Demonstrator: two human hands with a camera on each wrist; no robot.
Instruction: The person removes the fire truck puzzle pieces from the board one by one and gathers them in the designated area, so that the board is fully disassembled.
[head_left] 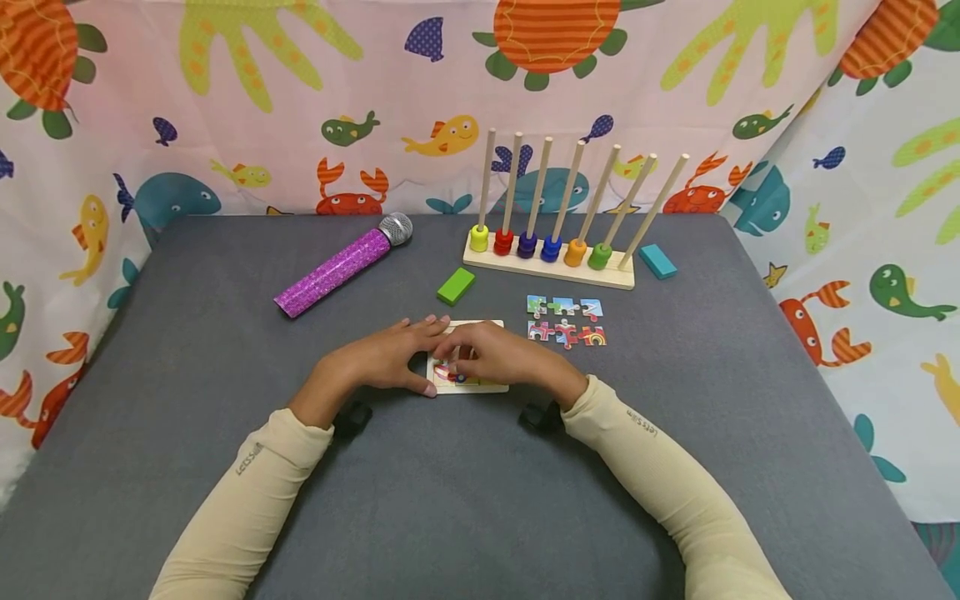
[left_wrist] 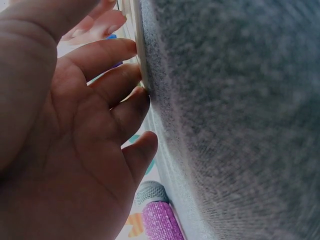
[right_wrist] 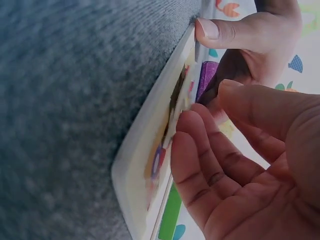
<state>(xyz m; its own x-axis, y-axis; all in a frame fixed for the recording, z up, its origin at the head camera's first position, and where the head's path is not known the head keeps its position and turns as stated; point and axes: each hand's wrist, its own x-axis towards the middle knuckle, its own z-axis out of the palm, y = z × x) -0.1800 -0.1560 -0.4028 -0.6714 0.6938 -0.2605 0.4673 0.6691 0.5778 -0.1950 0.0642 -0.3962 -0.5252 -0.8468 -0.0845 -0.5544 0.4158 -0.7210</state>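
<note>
A small wooden puzzle board (head_left: 483, 388) with a red and yellow picture lies flat on the table, partly hidden beneath both hands. My left hand (head_left: 386, 354) spans its left side and holds it, thumb at the near left corner and fingers at the far edge. In the left wrist view, fingertips (left_wrist: 131, 71) touch the board's edge. Over the middle of the board is my right hand (head_left: 498, 354), fingers loosely bent. Right fingertips (right_wrist: 185, 122) rest against the picture in the right wrist view, the thumb (right_wrist: 235, 92) apart from them.
Several jigsaw pieces (head_left: 564, 322) lie in two rows to the board's right. Behind are a green block (head_left: 456, 286), a purple glittery microphone (head_left: 337, 271), a pegged wooden stand (head_left: 551, 267) with coloured rings, and a teal block (head_left: 658, 262). A patterned curtain (head_left: 442, 83) hangs behind.
</note>
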